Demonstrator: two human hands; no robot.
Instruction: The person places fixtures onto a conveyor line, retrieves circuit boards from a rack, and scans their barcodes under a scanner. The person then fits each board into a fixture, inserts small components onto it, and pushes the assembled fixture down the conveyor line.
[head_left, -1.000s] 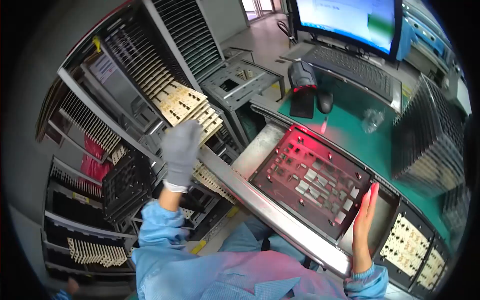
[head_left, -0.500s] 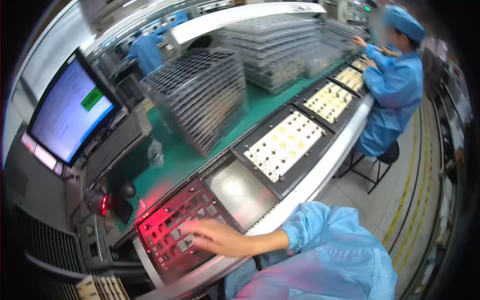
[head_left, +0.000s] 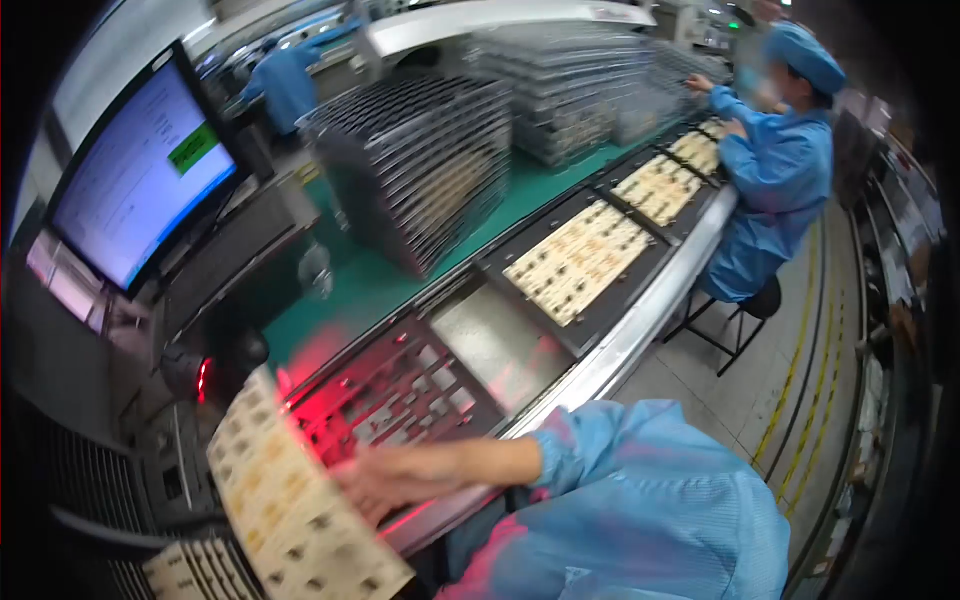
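Since half second ago — pale circuit panel point(head_left: 300, 500) coming in at lower left, where none was before; we are now bringing it over dark red-lit fixture point(head_left: 400, 385) on bench point(head_left: 380, 290). Right hand point(head_left: 385, 480) reaching left across fixture's near edge, touching panel's right side; fingers blurred — we cannot tell whether apart or clamped. Left hand not showing. Farther right: loaded panel tray point(head_left: 580, 260), then co-worker in blue point(head_left: 775, 170) sitting at same bench.

We count one monitor point(head_left: 140, 180), one circuit panel point(head_left: 290, 500) in one bare hand point(head_left: 385, 480), one red-lit fixture point(head_left: 400, 390), two co-workers point(head_left: 780, 170) point(head_left: 285, 85).
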